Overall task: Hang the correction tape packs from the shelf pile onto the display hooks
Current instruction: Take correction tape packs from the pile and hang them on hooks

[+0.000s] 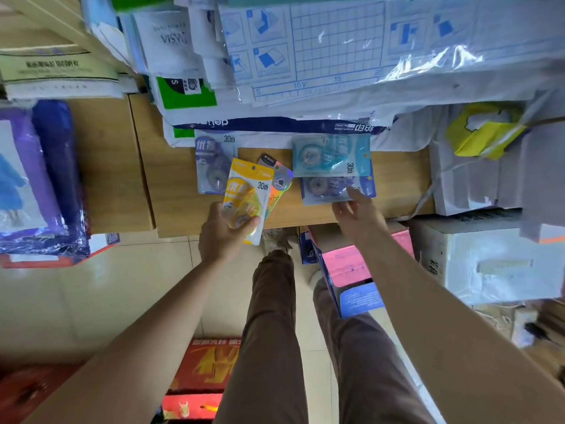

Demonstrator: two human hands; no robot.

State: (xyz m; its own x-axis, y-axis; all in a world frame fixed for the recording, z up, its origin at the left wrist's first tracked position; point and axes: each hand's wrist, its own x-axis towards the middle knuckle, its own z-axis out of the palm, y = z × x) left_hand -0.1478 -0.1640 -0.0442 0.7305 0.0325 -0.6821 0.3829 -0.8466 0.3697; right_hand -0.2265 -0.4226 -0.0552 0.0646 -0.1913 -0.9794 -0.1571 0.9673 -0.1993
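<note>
Clamped between thumb and fingers, a yellow correction tape pack (pixel 247 200) sits in the grip of the person's left hand (pixel 224 232), raised just over the front edge of the wooden shelf (pixel 171 185). Behind it, a grey-blue pack (pixel 212 162) lies flat on the shelf, its top tucked under a white Deli-branded bag (pixel 275 125), while an iridescent pack (pixel 276 182) peeks out from beneath the yellow one. Further right, a teal pack (pixel 330 156) rests on top of a purple pack (pixel 331 188), both marked 30m or partly so. The right hand (pixel 356 214) reaches in with its grip released, fingers spread, the fingertips (pixel 351 191) touching the lower corner of the purple pack without closing on it. Plastic-wrapped sheets printed with a blue grid (pixel 336 47) overhang the pile from above. A yellow plastic item (pixel 486 131) lies at far right among white boxes. Below, the person's brown trousers (pixel 275 332) stand on a pale tiled floor (pixel 91 295).
</note>
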